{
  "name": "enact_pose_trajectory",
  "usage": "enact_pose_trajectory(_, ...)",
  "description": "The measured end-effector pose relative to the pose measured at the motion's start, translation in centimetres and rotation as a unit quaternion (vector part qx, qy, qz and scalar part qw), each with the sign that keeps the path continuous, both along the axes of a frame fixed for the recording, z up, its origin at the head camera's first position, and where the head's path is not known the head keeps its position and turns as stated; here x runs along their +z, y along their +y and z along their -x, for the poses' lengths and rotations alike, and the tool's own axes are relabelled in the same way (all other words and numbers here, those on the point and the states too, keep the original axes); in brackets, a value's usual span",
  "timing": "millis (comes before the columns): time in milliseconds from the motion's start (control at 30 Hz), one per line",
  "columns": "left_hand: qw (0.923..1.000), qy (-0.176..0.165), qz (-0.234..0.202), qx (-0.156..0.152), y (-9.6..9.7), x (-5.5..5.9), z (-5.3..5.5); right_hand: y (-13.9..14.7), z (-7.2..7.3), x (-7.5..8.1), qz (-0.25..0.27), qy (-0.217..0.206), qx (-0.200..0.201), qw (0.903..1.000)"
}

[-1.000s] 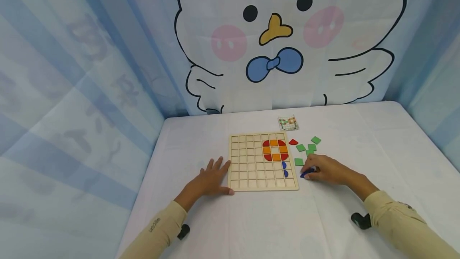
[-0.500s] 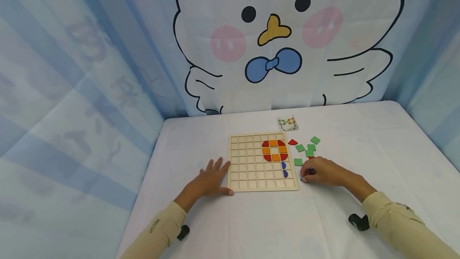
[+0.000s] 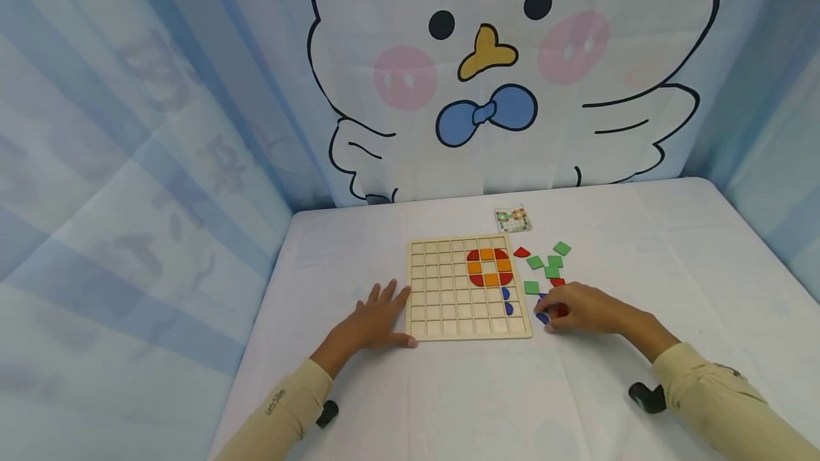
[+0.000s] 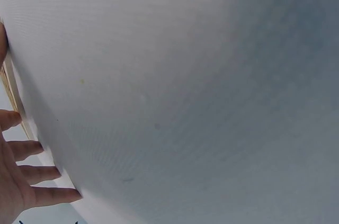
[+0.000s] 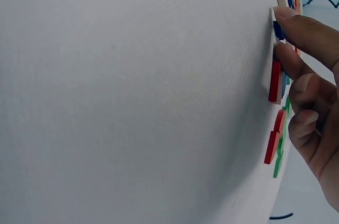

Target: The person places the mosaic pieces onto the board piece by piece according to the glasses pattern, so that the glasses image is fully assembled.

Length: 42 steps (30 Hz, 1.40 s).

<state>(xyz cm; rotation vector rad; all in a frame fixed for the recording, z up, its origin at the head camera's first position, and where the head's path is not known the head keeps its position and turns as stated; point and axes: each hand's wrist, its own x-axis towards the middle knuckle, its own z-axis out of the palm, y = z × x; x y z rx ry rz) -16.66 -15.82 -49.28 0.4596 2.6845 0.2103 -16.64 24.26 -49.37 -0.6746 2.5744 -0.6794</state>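
Observation:
A pale wooden grid board (image 3: 442,311) lies flat on the white table. Orange squares and red quarter-rounds form a ring (image 3: 474,267) on it, and below that sit two blue rounded pieces (image 3: 509,309). My left hand (image 3: 376,320) has its fingers spread at the board's left edge, index fingertip and thumb touching it. Just off the board's right side, my right hand (image 3: 586,306) pinches a blue rounded piece (image 5: 278,30) between thumb and index finger. A red piece (image 5: 275,82) lies under the curled fingers, partly hidden in the head view.
Several green squares (image 3: 554,262) lie loose right of the board, with a red piece (image 3: 522,252) near its upper right and another red piece (image 3: 558,281) above my right hand. Behind the board is a small printed pattern card (image 3: 512,219). A printed curtain (image 3: 410,155) stands behind the table.
My right hand has shifted slightly toward me among the loose pieces, uncovering a red piece above it. The pinched blue piece now shows between its fingertips. My left hand stays put.

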Motion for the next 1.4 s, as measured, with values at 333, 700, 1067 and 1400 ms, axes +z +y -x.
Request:
enact_pose_trajectory(333,1.0,0.002,-0.002,0.002,0.1,0.1,-0.1,0.1,0.1,-0.4,-0.011,-0.004,0.002,0.9999)
enact_pose_trajectory(700,1.0,0.0,0.001,0.001,0.0,0.0,0.0,0.3,0.0,-1.0,0.02,0.017,-0.005,0.9996)
enact_pose_trajectory(1067,1.0,0.002,0.003,0.002,0.0,0.0,0.0,-0.3,-0.3,-1.1,0.035,0.049,0.015,0.9981)
enact_pose_trajectory(1400,1.0,0.001,0.0,-0.004,-0.1,-0.3,0.1,-0.5,-0.5,-1.3,0.044,0.032,0.012,0.9985)
